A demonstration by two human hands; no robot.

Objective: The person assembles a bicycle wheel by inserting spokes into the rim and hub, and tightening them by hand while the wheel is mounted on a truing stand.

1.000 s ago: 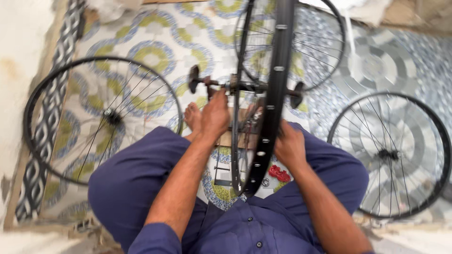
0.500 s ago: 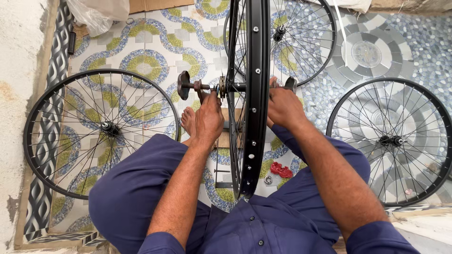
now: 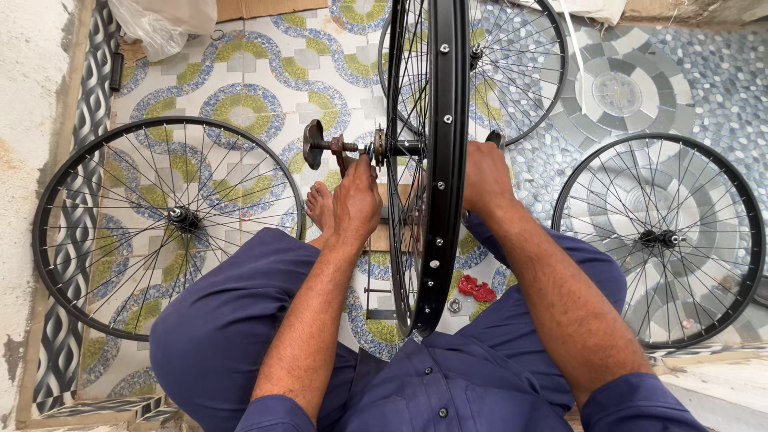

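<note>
The upright spoked bicycle wheel (image 3: 436, 160) stood between both grips. The left hand (image 3: 356, 204) pinched its axle (image 3: 336, 147) just beyond the fingertips; the right hand (image 3: 484, 180) closed on the far hub side — fingers hidden. Likely light, stiff — spokes bendable; best held by rim or axle.

glossy blk metal rim (image 3: 445, 160), rusty metal axle (image 3: 336, 147), glazed patterned floor tiles (image 3: 240, 104), matt blue cloth trousers (image 3: 232, 320)

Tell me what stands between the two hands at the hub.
In the head view, the upright black wheel rim with its spokes stands between the left hand and the right hand, both at the axle.
</note>
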